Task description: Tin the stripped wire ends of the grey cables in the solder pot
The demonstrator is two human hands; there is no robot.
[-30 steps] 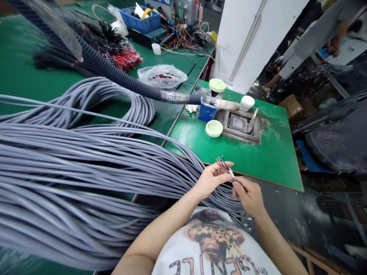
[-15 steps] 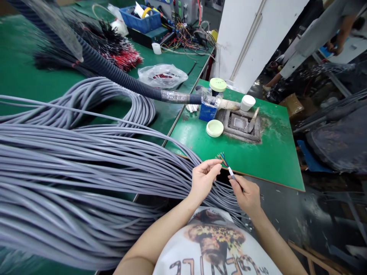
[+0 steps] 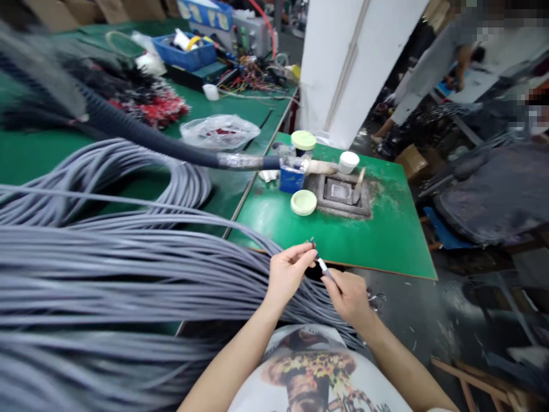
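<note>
My left hand point(image 3: 293, 267) pinches the thin wires at the stripped tip of a grey cable, their ends poking up past the fingertips. The cable end point(image 3: 323, 266), with a white section below the wires, runs into my right hand point(image 3: 348, 293), whose thumb and fingers are closed round the grey sheath. To the left, a large bundle of grey cables point(image 3: 141, 274) lies over the bench and passes beneath my hands. Behind it is a looped coil of grey cable point(image 3: 189, 180).
On the green board point(image 3: 266, 220) sit a solder pot point(image 3: 341, 191), a pale green dish point(image 3: 303, 202), a white cup point(image 3: 348, 162) and a blue box point(image 3: 291, 178). A dark hose point(image 3: 171, 146) crosses above the bench. Another person point(image 3: 429, 74) is at the upper right.
My left hand has closed on the wires, which were fanned out beside its fingers before. The view has shifted, so the board and both hands appear further left.
</note>
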